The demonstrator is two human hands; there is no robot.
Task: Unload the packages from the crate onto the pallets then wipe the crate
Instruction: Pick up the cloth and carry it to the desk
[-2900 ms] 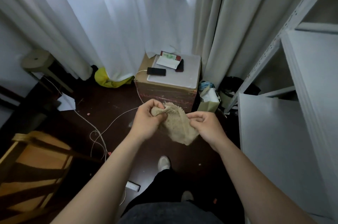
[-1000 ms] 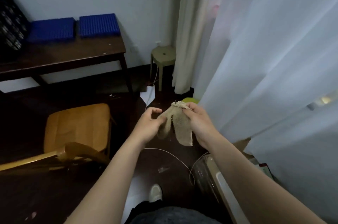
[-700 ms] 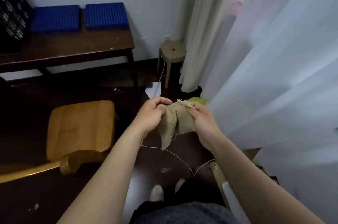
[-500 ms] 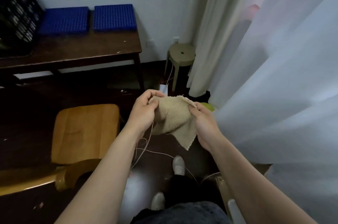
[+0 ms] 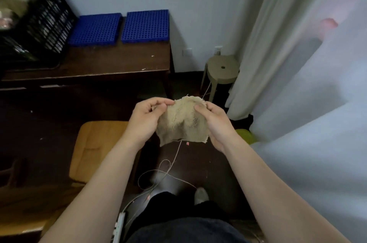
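both hands hold a beige cloth (image 5: 181,121) up in front of the body, over the dark floor and well apart from the table (image 5: 99,64). the left hand (image 5: 146,119) pinches the cloth's upper left edge between thumb and curled fingers. the right hand (image 5: 215,121) pinches the upper right edge, thumb on the near face and the other fingers behind. the cloth hangs between them, spread fairly flat, its fuzzy side toward the camera and its frayed lower edge loose. the black crate (image 5: 39,24) stands on the far left end of the dark wooden table, which sits against the wall. something in clear plastic bulges above the crate's rim (too blurred to tell what it is). the left pallet (image 5: 95,29) lies flat on the table just beside the crate, and the right pallet (image 5: 146,25) lies just beside that one. both are blue with a grid of holes, and both sit back near the wall. a tan chair (image 5: 95,147) stands on the floor below the left hand, in front of the table. a round stool (image 5: 222,68) stands between the table's right end and the pale curtain (image 5: 268,34). a thin white cord (image 5: 158,173) loops on the floor beneath the cloth, near a shoe (image 5: 200,196).
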